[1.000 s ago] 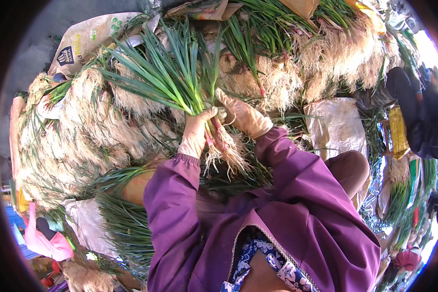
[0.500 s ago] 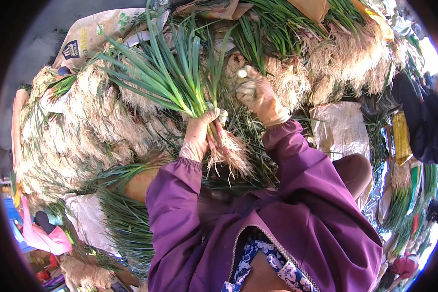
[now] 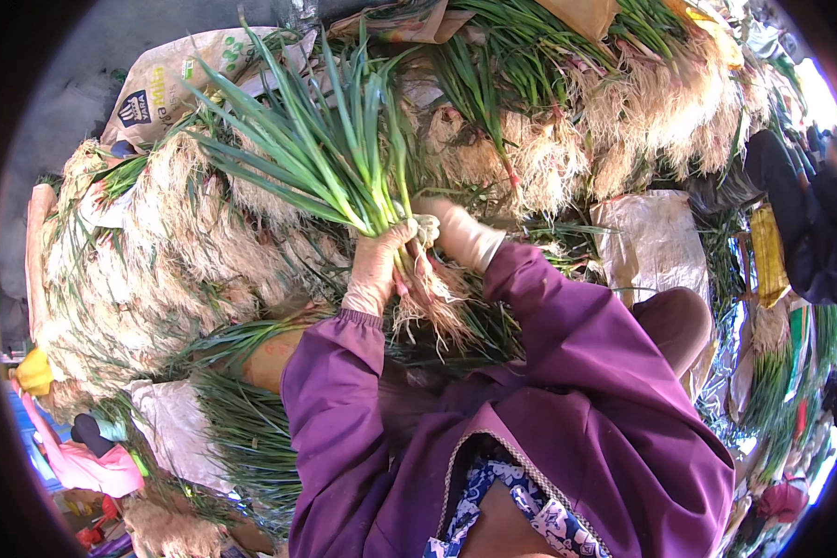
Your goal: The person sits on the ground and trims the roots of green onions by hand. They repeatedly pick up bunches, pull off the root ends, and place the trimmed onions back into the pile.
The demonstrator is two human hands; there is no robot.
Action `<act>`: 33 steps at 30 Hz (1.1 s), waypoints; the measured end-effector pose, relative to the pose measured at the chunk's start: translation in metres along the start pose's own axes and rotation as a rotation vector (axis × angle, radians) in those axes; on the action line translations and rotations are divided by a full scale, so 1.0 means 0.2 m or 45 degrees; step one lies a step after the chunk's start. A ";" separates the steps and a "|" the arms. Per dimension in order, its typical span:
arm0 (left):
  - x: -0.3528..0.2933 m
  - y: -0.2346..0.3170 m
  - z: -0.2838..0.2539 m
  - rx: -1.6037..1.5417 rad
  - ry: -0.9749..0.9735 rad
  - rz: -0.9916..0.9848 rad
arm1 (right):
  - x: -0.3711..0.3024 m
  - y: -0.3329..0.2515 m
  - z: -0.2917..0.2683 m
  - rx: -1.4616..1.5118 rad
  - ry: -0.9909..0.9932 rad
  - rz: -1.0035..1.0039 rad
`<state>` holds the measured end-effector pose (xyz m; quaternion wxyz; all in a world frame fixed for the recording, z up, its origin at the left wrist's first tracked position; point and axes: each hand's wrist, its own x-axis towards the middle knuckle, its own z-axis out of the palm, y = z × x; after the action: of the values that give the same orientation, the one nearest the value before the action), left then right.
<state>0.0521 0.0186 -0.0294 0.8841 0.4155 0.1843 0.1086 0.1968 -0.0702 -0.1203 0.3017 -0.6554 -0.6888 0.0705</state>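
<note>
A bunch of spring onions [image 3: 363, 167] stands up from my left hand [image 3: 378, 260], whose fingers are closed round the stems just above the roots. Its long green leaves fan out toward the far left, and the reddish stem ends with pale, stringy roots [image 3: 432, 302] hang below the grip. Close against the right side of the bunch is my right hand [image 3: 454, 228]. It is smeared by motion and its fingers are mostly hidden behind the stems, so I cannot make out whether it holds anything.
Heaped spring onions with dense roots [image 3: 158, 251] lie at the left, more bundles [image 3: 632, 107] at the far right. A printed sack [image 3: 172, 79] lies at the far left, a whitish sack [image 3: 656, 242] on the right. Leaves [image 3: 242, 432] lie beside my left forearm.
My right hand has come down and left, from above the heap to the stems beside my left hand. My left hand still grips the bunch in nearly the same place.
</note>
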 end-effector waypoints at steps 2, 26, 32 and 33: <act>0.00 0.02 0.00 0.018 0.020 0.151 | -0.22 -0.11 0.10 -0.080 -0.232 0.391; 0.06 -0.05 0.09 0.102 0.009 -0.268 | -0.34 -0.34 -0.28 0.757 0.652 1.371; 0.08 -0.08 0.09 0.076 0.079 -0.108 | -0.04 -0.14 -0.33 0.343 0.581 0.901; 0.08 -0.08 0.08 0.116 0.114 -0.159 | 0.03 -0.16 -0.31 0.339 0.538 0.740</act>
<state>0.0749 0.0030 -0.0351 0.8602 0.4378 0.2539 0.0633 0.2013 -0.0878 -0.0520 0.4872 -0.7784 -0.3817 0.1053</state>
